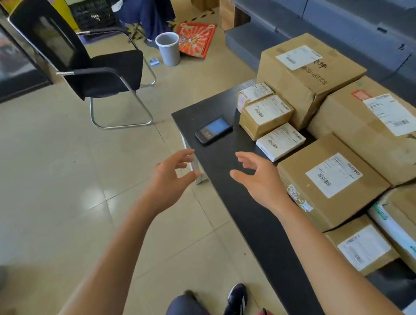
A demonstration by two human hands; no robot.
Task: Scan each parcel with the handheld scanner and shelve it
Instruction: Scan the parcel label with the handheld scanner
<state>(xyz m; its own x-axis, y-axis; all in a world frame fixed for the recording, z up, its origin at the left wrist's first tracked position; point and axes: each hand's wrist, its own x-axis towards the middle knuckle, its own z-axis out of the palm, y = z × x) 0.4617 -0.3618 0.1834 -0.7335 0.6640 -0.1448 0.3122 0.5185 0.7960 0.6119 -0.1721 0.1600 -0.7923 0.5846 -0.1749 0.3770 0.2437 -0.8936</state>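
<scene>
1. The left hand point(169, 181) hovered above the tiled floor just off the near-left edge of the long black bench point(248, 217), its grip wide, fingers curled and spread, holding nothing.
2. The right hand point(259, 177) hung over the bare black bench top, its grip also wide and empty, thumb and fingers apart.
3. The black handheld scanner with a lit blue screen point(213, 129) lay flat on the bench beyond both grips, slightly nearer the right one, touching neither.
4. To the right of the right grip sat a medium brown cardboard parcel with a white shipping label point(333, 181); the wrist passed close beside its near-left corner, though contact could not be told.
5. Just beyond that grip and to its right lay a small white flat parcel point(281, 141), with a small brown cardboard box point(266, 116) behind it and another small labelled packet point(255, 94) farther on.
6. Well beyond and right of the grips stood a large brown carton with handwritten marks point(309, 76), and a wide brown carton with a red sticker point(387, 130) beside it.
7. Grey empty shelves point(340, 10) rose behind the parcels.
8. Far beyond the left grip stood a black chair with a chrome frame point(102, 73) and a grey plastic bin point(168, 48) on the floor.
</scene>
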